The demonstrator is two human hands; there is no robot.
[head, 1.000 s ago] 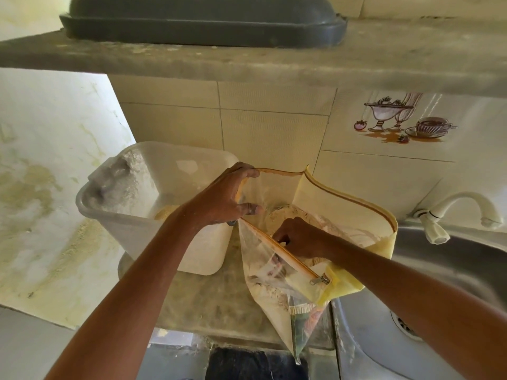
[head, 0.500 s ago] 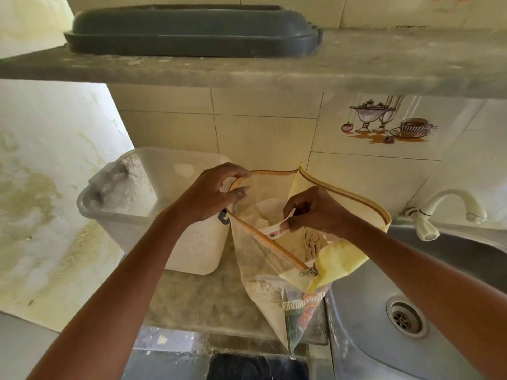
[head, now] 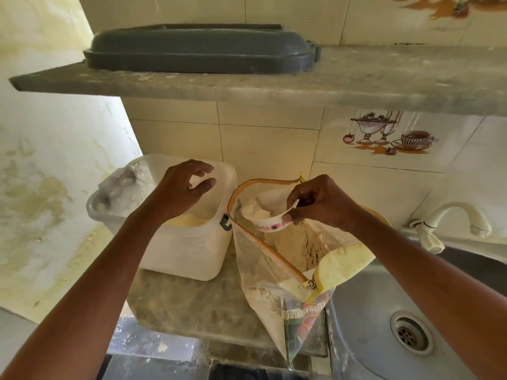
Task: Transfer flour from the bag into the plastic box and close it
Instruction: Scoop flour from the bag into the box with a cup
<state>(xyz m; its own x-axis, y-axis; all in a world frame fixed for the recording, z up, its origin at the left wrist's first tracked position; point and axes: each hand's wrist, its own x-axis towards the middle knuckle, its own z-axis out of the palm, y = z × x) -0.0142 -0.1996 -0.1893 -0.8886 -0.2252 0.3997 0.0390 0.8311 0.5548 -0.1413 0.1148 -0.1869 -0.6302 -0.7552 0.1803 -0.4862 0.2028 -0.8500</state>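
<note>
1. Biggest thing in view is the stone shelf [head: 356, 86] running across the top, with a dark grey lid [head: 200, 50] sitting flat on it, well above everything else.
2. The steel sink [head: 452, 283] takes up the lower right, drain [head: 411, 335] down in the basin, white tap [head: 450, 218] at its back edge against the tiled wall [head: 269, 138].
3. The counter [head: 192, 305] is a dusty stone slab just left of the sink; both main things stand on it.
4. The plastic box [head: 189, 248] is on the left of the counter, lid off, translucent, with some flour [head: 189, 216] already inside.
5. The bag [head: 277, 267] stands right beside the box on its right, touching or nearly so. Zip top is wide open, flour heaped inside, and its lower corner hangs over the counter's front edge.
6. The left hand [head: 181, 190] hovers over the open box, fingers loosely curled, grasping nothing.
7. The right hand [head: 321, 201] is over the bag's mouth, pinching the rim of a small white bowl [head: 270, 222].
8. That bowl has a pink pattern on its side and is heaped with flour, held above the flour in the bag, not over the box yet.
</note>
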